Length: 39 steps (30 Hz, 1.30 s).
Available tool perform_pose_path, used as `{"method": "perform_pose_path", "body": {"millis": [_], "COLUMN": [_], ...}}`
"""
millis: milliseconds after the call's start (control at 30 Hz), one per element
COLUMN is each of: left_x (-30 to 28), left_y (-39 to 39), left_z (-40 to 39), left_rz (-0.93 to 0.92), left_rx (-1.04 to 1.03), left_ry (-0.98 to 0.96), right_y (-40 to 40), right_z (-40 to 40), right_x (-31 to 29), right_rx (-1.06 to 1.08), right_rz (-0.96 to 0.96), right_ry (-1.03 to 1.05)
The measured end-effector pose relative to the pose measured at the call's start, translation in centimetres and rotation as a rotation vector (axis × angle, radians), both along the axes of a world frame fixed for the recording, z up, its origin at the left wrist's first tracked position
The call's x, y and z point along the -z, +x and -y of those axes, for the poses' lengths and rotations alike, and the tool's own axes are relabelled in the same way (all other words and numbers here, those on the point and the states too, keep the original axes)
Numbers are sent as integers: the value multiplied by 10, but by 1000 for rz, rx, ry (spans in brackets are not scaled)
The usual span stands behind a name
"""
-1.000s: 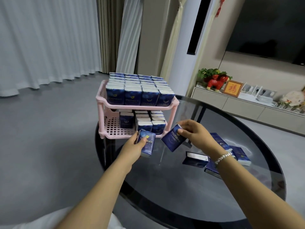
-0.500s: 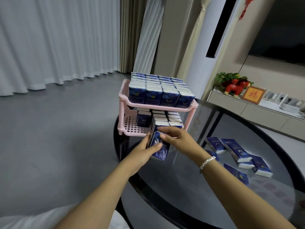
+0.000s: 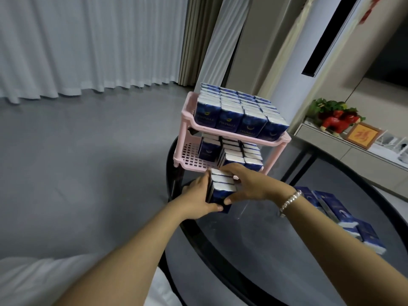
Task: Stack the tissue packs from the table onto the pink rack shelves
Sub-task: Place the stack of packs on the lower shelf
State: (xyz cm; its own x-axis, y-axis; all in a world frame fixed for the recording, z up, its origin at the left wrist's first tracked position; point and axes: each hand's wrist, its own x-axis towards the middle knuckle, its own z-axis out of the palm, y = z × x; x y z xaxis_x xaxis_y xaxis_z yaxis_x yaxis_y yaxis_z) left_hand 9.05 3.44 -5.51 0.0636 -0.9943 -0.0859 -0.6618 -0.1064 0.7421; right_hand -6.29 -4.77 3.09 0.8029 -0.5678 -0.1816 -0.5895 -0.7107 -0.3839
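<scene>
Blue tissue packs (image 3: 220, 188), one per hand a second ago, are now pressed together between your left hand (image 3: 196, 195) and right hand (image 3: 249, 184), both gripping, just before the pink rack (image 3: 187, 155)'s lower shelf.

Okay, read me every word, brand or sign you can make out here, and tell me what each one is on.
"TWINKLE": seemingly, faint print on the fronts of the tissue packs on the top shelf of the pink rack.
One gold character on red in the framed picture: too blurred to read.
Packs held between the left hand and right hand: no print readable.
Loose packs on the table: print too blurred.
</scene>
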Motion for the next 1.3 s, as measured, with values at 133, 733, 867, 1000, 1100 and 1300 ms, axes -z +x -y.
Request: {"method": "perform_pose_path", "body": {"millis": [133,733,867,1000,1100,1300], "left_x": [-3,-25,-23,-23,-24,-24], "left_y": [6,26,19,17,17,15], "left_z": [5,62,66,70,71,67], "left_rz": [-21,-55,115,215,214,140], "left_rx": [-50,-313,-322,-299,-273,-282], "left_ry": [-63,-201,-143,-96,-66,-62], "right_y": [13,63,64,60,56,54], "right_z": [6,73,78,81,77,66], "right_x": [-5,9,13,16,18,14], "right_rx": [-11,38,54,24,27,45], "right_rz": [42,186,110,-67,-160,-161], "right_ry": [-28,-260,-303,-431,-457,-459]}}
